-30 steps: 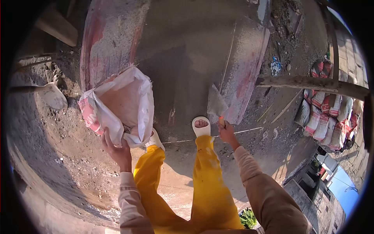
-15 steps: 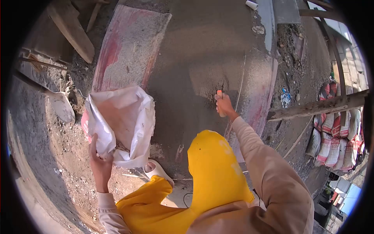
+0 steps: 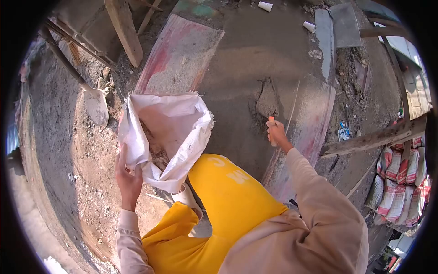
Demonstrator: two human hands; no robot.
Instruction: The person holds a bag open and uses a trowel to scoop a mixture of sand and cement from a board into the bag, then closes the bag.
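Note:
My right hand is wrapped round the handle of a trowel, its orange-tipped grip showing. The blade is smeared with grey and lies against wet mortar, beside a dark crack. At the left, my left hand grips the near rim of a white woven sack. Wide open at the mouth, the sack stands beside my knee, with some brownish powdery stuff low inside.
A shovel lies on rough ground at the left. Reddish boards flank the mortar. Two white cups are at the far end. A wooden beam and stacked bags are at the right.
The view has shifted, so most things sit further right. The trowel blade shows more plainly, with a crack beside it in the mortar. My left hand still holds the sack.

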